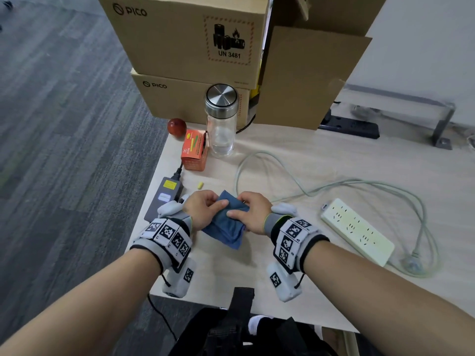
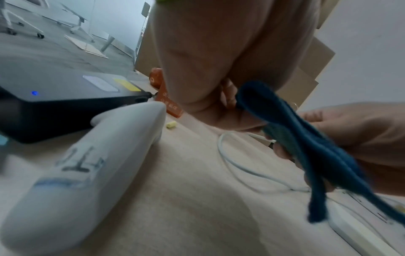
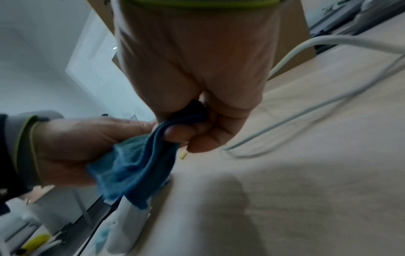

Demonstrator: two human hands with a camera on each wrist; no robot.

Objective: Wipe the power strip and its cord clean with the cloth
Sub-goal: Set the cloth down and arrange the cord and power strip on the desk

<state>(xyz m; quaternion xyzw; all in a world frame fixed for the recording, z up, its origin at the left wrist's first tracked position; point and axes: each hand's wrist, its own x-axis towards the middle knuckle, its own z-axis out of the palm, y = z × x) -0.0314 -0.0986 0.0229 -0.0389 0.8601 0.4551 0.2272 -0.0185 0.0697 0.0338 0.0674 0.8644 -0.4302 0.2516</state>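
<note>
Both hands, left hand (image 1: 203, 209) and right hand (image 1: 253, 214), pinch the folded blue cloth (image 1: 227, 227) above the table (image 1: 282, 160)

The head view looks down over the table (image 1: 282, 155); both wrist views sit low, close, sharing the cloth (image 2: 295, 131).

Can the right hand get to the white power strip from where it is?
Probably yes. The right hand holds the cloth, and only bare table lies between it and the power strip.
</note>
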